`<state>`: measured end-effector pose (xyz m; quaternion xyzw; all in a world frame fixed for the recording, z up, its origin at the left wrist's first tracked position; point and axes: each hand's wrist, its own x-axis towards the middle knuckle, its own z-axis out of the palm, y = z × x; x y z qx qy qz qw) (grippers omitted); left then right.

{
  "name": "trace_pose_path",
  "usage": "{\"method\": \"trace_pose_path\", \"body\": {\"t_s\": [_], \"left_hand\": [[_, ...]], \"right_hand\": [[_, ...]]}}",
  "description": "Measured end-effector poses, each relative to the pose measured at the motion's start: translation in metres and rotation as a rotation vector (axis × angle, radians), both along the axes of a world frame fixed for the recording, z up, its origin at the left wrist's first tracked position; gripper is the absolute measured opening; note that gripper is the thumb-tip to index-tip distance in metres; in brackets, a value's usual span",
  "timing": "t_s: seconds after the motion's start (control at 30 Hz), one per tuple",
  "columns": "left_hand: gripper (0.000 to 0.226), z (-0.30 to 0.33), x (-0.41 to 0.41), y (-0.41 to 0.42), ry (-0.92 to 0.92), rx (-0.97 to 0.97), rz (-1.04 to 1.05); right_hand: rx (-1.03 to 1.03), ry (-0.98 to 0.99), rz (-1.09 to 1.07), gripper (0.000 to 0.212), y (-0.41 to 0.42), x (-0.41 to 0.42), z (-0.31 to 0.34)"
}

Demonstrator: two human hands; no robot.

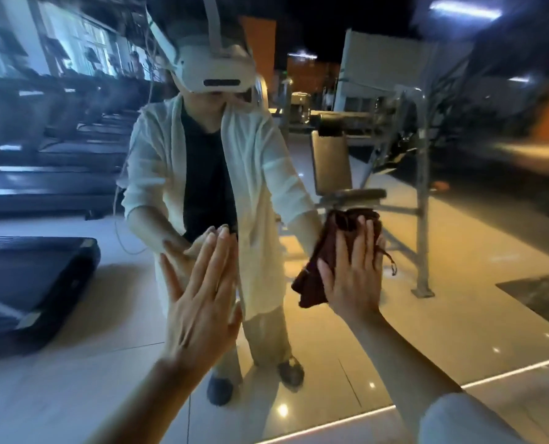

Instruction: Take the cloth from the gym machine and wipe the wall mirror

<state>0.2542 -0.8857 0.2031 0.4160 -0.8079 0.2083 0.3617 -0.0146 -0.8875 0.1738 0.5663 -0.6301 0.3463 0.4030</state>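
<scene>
Single head-worn wide-angle view, close up, square-on to the wall mirror [459, 219].

treadmills [52, 149] line the reflected tiled floor [459, 315].

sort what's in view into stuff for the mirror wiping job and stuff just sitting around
For the job:
dark maroon cloth
large wall mirror
right hand, pressing the cloth to the glass
left hand, flat on the glass

Just around (reflected):
black treadmills
grey metal weight bench

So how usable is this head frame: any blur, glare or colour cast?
Head view: dim, with a blue cast left and orange right; the far right edge is motion-smeared; ceiling lights glare off the mirror; both hands, left hand and right hand, and the cloth stay readable.
</scene>
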Motion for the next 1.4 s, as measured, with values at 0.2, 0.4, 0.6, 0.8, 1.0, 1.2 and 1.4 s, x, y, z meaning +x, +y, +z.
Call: {"method": "trace_pose_path", "body": {"t_s": [0.2, 0.4, 0.6, 0.8, 1.0, 1.2, 1.4], "left_hand": [[0.106, -0.017, 0.004, 0.007, -0.037, 0.097, 0.035], [0.075, -0.024, 0.017, 0.014, 0.098, 0.022, 0.016], [0.094, -0.034, -0.005, 0.023, -0.005, 0.042, 0.028], [0.111, -0.04, -0.047, 0.028, -0.058, 0.126, 0.048], [0.123, -0.053, -0.084, 0.032, -0.059, 0.214, 0.094], [0.119, -0.067, -0.092, 0.036, -0.014, 0.231, 0.125], [0.112, -0.066, -0.068, 0.04, -0.014, 0.227, 0.206]], "right_hand": [[-0.181, -0.503, -0.089, 0.071, -0.011, 0.042, 0.01], [-0.133, 0.026, 0.197, 0.061, -0.035, 0.155, 0.007], [-0.182, 0.3, 0.267, 0.054, -0.038, 0.089, -0.024], [-0.143, 0.44, 0.266, 0.049, -0.027, -0.022, -0.045], [-0.1, 0.452, 0.245, 0.057, -0.005, -0.155, -0.048], [-0.08, 0.147, 0.197, 0.052, -0.001, -0.162, -0.059], [-0.057, -0.028, 0.236, 0.051, -0.011, -0.052, -0.068]]}}
